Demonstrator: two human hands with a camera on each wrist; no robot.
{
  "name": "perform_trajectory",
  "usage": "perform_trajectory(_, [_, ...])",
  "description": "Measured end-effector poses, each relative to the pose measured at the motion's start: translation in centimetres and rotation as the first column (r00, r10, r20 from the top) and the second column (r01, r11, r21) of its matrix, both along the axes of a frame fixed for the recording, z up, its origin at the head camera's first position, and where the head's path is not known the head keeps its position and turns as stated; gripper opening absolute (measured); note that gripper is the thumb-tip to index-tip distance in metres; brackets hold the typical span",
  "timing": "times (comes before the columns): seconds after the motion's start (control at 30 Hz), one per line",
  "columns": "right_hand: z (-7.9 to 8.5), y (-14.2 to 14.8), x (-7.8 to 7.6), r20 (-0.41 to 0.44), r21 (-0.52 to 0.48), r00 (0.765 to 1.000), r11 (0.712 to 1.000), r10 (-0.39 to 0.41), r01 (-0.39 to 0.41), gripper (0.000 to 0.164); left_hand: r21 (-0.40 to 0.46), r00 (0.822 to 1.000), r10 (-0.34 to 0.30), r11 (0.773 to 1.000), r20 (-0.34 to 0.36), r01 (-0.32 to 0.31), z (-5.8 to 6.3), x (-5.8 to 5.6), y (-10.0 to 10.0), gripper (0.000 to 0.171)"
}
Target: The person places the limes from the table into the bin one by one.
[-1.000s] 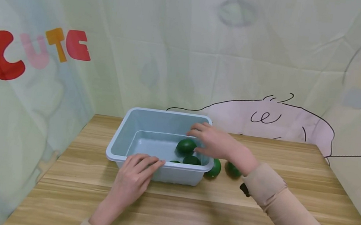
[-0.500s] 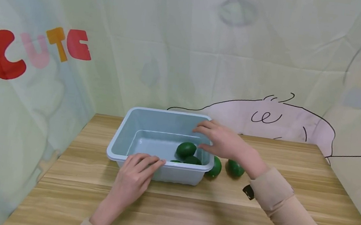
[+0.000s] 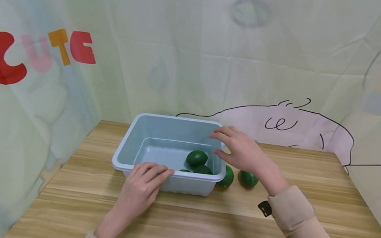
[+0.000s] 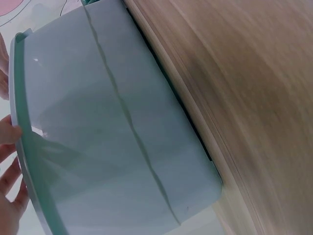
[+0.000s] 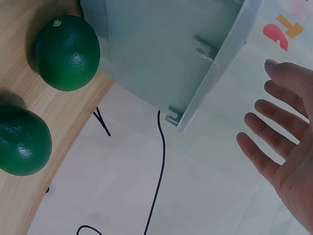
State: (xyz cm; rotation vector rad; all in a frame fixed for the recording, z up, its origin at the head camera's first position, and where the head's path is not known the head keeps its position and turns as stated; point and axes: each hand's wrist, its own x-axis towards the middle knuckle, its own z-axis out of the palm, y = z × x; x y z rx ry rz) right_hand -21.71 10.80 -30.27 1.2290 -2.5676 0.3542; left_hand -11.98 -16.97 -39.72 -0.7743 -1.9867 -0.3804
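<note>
A pale blue plastic bin (image 3: 187, 185) stands on the wooden table. Inside its right part lie dark green limes: one (image 3: 196, 158) in full view, a second (image 3: 203, 170) partly behind the near rim, and a sliver of a third (image 3: 185, 170). My left hand (image 3: 141, 186) rests on the near rim with its fingers over the edge. Above the bin's right rim hovers my right hand (image 3: 241, 151), fingers apart and nothing held. Two more limes sit on the table right of the bin, a nearer one (image 5: 68, 53) beside its wall and another (image 5: 22, 139) farther out.
The wooden table (image 3: 170, 227) reaches back to a printed fabric curtain (image 3: 167, 72), which hangs behind and at both sides. The bin's back rim is close to the table's far edge.
My right hand has drawn back right from over the limes to the bin's right rim. The topmost lime has settled slightly lower. My left hand stays on the near rim.
</note>
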Motion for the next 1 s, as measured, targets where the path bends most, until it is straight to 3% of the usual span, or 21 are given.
perform_trajectory(0.53, [-1.2, 1.6, 0.3, -0.114, -0.115, 0.993, 0.993, -0.032, 0.019, 0.038, 0.003, 1.000, 0.000, 1.000, -0.007, 0.000, 0.0, 0.1, 0.1, 0.035])
perform_trajectory(1.0, [-2.9, 3.0, 0.2, -0.151, -0.194, 0.985, 0.979, -0.086, 0.055, 0.039, 0.009, 1.000, -0.005, 1.000, 0.002, 0.005, 0.0, 0.0, 0.0, 0.035])
